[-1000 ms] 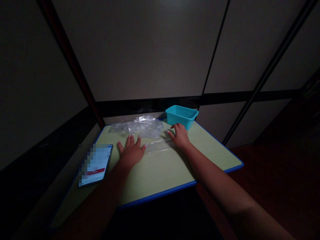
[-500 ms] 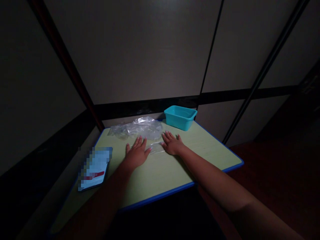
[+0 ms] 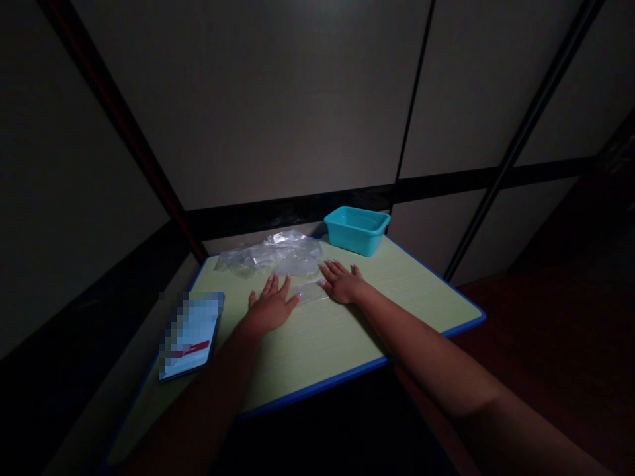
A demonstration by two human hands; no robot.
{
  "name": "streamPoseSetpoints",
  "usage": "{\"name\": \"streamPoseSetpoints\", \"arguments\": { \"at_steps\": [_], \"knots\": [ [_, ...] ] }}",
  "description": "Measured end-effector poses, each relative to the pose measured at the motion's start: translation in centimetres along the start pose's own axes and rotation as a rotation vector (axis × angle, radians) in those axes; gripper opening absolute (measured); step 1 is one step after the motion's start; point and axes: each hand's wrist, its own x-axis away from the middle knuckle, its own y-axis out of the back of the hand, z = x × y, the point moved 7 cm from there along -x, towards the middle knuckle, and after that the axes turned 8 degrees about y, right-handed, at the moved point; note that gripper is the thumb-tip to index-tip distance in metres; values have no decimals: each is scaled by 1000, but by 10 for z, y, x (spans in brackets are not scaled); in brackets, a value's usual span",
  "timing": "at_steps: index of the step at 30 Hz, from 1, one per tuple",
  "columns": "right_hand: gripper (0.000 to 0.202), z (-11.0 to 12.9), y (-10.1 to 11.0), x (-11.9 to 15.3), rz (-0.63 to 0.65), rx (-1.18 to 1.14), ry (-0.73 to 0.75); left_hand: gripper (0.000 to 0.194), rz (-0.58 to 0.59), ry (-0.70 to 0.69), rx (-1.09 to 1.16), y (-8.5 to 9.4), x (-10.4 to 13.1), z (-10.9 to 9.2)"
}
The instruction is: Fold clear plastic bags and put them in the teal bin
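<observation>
My left hand [image 3: 270, 309] lies palm down with its fingers spread, its thumb at the left end of a small clear plastic piece [image 3: 312, 291]. Flat on the other end of that piece rests my right hand [image 3: 342, 284], fingers stretched out. Much of the small piece's edges is hard to make out against the table. Just beyond both hands, a crumpled clear plastic sheet or bag [image 3: 278, 254] spreads over the back of the table [image 3: 317, 350]. Neither hand grips anything.
A turquoise plastic basin [image 3: 354, 231] stands at the back right of the table. On the left lies a phone or tablet [image 3: 193, 337] with a lit, partly blurred screen. Dark-trimmed panels [image 3: 297, 106] rise directly behind the table, whose edge is blue.
The camera view has shifted slightly. Both hands stay spread in nearly the same spots, and the plastic, basin and device have not visibly moved on the table.
</observation>
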Motion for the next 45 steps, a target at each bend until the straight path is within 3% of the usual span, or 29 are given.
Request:
{"name": "streamPoseSetpoints", "arguments": {
  "at_steps": [8,27,31,34,37,41,45],
  "knots": [
    [61,-3,3,3,40,-8,-22,68,24,43,-9,2,1,9],
    [65,-15,4,12,144,-14,3,71,123,38,-6,2,19,0],
    [61,-19,8,10,65,-57,14,71,46,44,1,8,16,1],
    [58,-26,24,7,-132,-95,10,70,-58,-4,15,18,19,-6],
    [45,-35,39,8,-290,-46,-29,69,-112,-128,-3,22,30,-25],
    [30,-42,44,9,-312,66,-104,71,-113,-291,-29,15,47,-55],
    [30,-43,43,11,-306,105,-149,76,-133,-330,-28,9,53,-69]
  ]
}}
